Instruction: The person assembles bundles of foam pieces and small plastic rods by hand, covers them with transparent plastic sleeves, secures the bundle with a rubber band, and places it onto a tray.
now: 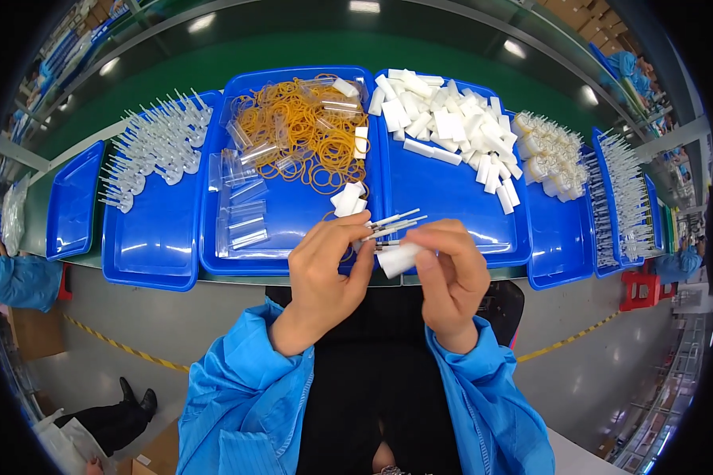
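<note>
My left hand (325, 260) pinches a small bunch of thin white rods (390, 226), whose slim tips point to the upper right. Closed around a white foam-like block (398, 259) is my right hand (454, 275), just right of the rods. The block is at the near ends of the rods; fingers hide whether it touches them. Both hands are above the near edges of the two middle blue trays. The left middle tray (293, 263) holds tan rubber bands (313, 119) and clear plastic sleeves (245, 226). White blocks (450, 125) are heaped in the right middle tray (459, 210).
Farther left, a blue tray (150, 245) carries white stemmed parts (162, 142). On the right, another tray (558, 245) has bundled pale parts (550, 154), beside racks of upright white rods (626, 198). Other people in blue (25, 281) are at the sides. A red stool (638, 290) stands right.
</note>
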Action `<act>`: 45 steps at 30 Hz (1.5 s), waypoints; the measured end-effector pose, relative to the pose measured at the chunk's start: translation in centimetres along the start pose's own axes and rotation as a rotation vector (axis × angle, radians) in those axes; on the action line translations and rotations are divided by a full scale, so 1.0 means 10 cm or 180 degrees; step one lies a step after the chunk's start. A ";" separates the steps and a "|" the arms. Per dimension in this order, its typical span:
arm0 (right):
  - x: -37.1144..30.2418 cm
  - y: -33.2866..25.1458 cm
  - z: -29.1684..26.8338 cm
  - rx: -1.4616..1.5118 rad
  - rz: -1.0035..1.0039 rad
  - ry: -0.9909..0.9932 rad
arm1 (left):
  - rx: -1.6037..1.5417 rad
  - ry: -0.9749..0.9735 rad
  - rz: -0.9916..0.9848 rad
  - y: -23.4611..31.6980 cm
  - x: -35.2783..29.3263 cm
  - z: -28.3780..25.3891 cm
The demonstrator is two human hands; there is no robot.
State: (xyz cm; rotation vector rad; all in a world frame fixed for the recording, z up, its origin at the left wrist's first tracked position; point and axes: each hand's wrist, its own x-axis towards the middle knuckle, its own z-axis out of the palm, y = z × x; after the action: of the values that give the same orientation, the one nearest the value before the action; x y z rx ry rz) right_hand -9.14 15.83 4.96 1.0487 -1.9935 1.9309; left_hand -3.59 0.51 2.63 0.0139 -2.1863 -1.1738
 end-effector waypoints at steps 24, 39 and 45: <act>-0.10 0.16 0.14 -0.0199 0.0354 0.0427 | -0.0289 -0.0030 0.0166 -0.04 -0.08 -0.04; -0.10 0.09 0.04 0.0181 0.0612 0.0208 | -0.1288 -0.0767 -0.0609 -0.03 -0.03 -0.14; -0.04 0.14 -0.08 -0.0044 0.0336 -0.0378 | -0.1034 -0.0666 -0.0681 0.02 -0.02 -0.11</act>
State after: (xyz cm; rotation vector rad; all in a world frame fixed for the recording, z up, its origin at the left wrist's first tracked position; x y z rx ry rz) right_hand -9.96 16.55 3.69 1.1000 -2.1635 1.9456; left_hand -2.83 -0.12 3.08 -0.0139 -2.1842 -1.7089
